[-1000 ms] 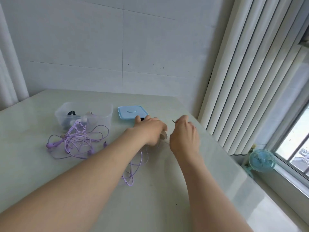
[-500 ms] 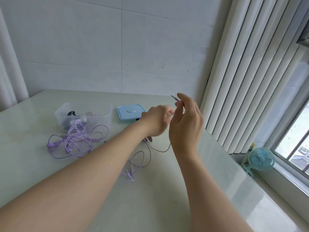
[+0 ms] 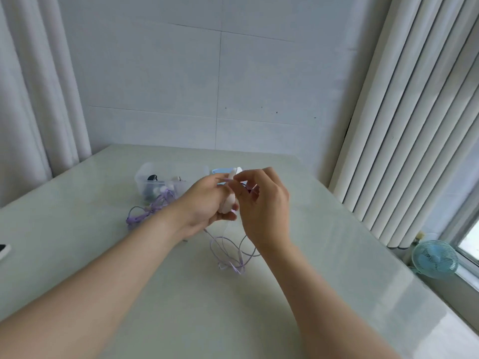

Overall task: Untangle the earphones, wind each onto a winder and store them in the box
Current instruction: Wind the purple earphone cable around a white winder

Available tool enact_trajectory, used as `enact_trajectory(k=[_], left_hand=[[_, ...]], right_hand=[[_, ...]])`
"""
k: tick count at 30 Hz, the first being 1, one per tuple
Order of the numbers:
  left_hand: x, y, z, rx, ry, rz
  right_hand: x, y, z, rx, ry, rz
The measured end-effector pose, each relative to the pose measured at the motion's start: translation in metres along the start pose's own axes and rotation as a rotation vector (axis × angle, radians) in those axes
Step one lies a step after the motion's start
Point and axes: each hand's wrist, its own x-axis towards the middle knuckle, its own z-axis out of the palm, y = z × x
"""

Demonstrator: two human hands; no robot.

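My left hand (image 3: 207,203) is raised above the table and grips a white winder (image 3: 230,200). My right hand (image 3: 264,203) is close beside it, pinching the end of a purple earphone cable at the winder. The loose part of that purple cable (image 3: 230,252) hangs down and loops on the table below both hands. A second tangle of purple earphones (image 3: 150,211) lies to the left, in front of the clear plastic box (image 3: 145,174). The box holds a few small items. Its blue lid (image 3: 220,171) is mostly hidden behind my hands.
The pale glossy table (image 3: 103,242) meets a white wall at the back. A dark-and-white object (image 3: 4,251) shows at the left edge. Vertical blinds (image 3: 404,151) hang at the right, with a small blue fan (image 3: 435,259) on the window ledge.
Both hands rose off the table and came together with the winder and cable end. The cable's loose loops were dragged right. The view tilted down and shifted.
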Motion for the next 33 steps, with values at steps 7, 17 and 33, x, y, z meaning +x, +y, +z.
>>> enact_trajectory(k=[7,17,33], left_hand=[[-0.022,-0.008,-0.017,-0.287,-0.066,-0.035],[-0.018,-0.010,-0.006,-0.437,0.132,-0.034],[-0.018,-0.012,-0.016,-0.233,0.222,0.046]], right_hand=[[-0.005,-0.007,0.010,-0.021,-0.140,0.036],[-0.003,-0.009,0.006,0.021,-0.166,0.080],[-0.004,-0.002,0.001,0.057,-0.190,0.229]])
